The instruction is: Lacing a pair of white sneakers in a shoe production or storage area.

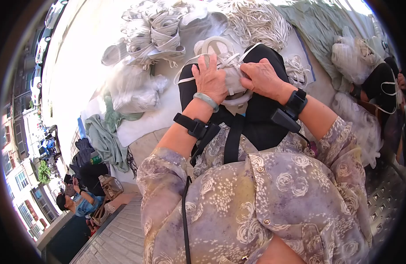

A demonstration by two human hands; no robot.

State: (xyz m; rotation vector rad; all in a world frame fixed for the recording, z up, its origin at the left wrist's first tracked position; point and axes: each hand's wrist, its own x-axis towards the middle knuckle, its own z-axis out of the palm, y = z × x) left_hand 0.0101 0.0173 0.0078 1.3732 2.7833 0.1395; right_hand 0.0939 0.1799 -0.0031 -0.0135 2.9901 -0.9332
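One white cup-shaped face mask (227, 66) on the lap: left hand (210, 79) lies flat on it, fingers spread; right hand (263, 78) pinches its edge, elastic straps (185, 72) trailing left. Mask pile (156, 33) beyond.

Ground sheet (145, 121): mask piles (156, 33), strap heap (256, 20), green cloth (104, 138).

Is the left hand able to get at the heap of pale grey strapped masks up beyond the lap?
Probably yes: the left hand rests on a white mask in the lap, and nothing stands between it and the grey mask heap.
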